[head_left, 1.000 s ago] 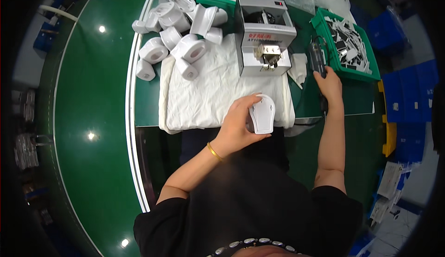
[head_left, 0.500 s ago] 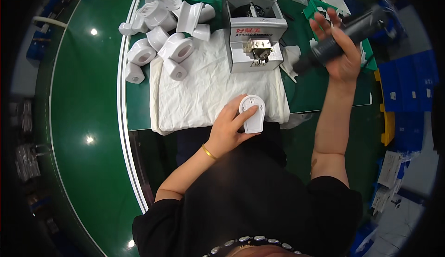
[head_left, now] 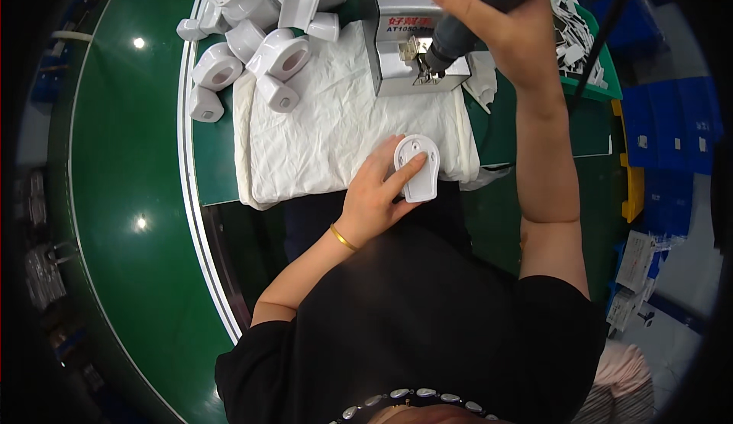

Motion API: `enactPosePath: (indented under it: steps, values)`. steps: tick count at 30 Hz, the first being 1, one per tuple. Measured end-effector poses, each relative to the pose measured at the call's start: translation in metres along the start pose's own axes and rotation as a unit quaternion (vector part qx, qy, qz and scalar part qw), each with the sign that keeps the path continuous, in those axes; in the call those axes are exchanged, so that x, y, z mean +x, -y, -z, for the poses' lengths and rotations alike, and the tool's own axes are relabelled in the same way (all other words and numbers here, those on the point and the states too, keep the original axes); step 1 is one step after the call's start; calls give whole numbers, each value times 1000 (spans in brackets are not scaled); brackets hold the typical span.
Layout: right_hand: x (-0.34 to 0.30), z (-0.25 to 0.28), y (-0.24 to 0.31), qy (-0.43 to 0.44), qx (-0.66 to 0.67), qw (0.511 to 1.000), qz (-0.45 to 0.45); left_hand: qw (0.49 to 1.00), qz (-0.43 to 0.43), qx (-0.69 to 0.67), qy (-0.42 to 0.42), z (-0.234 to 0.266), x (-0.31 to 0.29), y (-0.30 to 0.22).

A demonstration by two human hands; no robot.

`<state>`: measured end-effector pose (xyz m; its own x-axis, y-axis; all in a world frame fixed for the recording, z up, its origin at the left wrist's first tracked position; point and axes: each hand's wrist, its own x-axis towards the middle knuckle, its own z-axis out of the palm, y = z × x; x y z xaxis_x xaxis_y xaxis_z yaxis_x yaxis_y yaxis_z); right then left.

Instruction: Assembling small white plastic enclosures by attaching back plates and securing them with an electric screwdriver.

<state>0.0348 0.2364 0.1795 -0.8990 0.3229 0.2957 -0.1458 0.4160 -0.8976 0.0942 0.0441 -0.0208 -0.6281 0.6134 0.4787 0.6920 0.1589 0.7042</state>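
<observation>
My left hand (head_left: 370,193) grips a white plastic piece (head_left: 418,186), rounded at one end, with its hollow side up. The thumb presses inside it, and screw holes show near the rounded end. My right hand (head_left: 513,40) is wrapped round a black electric screwdriver (head_left: 460,36), tilted down to the left. Its tip is at the metal outlet on the front of a grey screw feeder (head_left: 393,82); whether a screw is on the bit cannot be made out. A folded white cloth (head_left: 328,137) lies under the feeder's front and beyond my left hand.
Glossy white plastic housings (head_left: 248,42) are heaped at the table's back left. A green bin (head_left: 611,72) of small white parts stands at the right, crossed by a dark cord. Blue bins (head_left: 672,130) are farther right. Another person's pink sleeve (head_left: 622,363) shows at lower right.
My right hand has brought the screwdriver leftward from the green bin's side to the feeder's outlet. The left hand keeps the white piece in much the same place. The view has shifted slightly.
</observation>
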Motion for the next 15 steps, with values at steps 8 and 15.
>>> enactPosePath:
  steps: [8,15]
  values:
    - [-11,-24,-13,-105,176,978,37,1000,17,-8,4,-4,-6,4]
    - [-77,-5,-20,65,226,964,122,1000,4,-25,-4,0,-4,3]
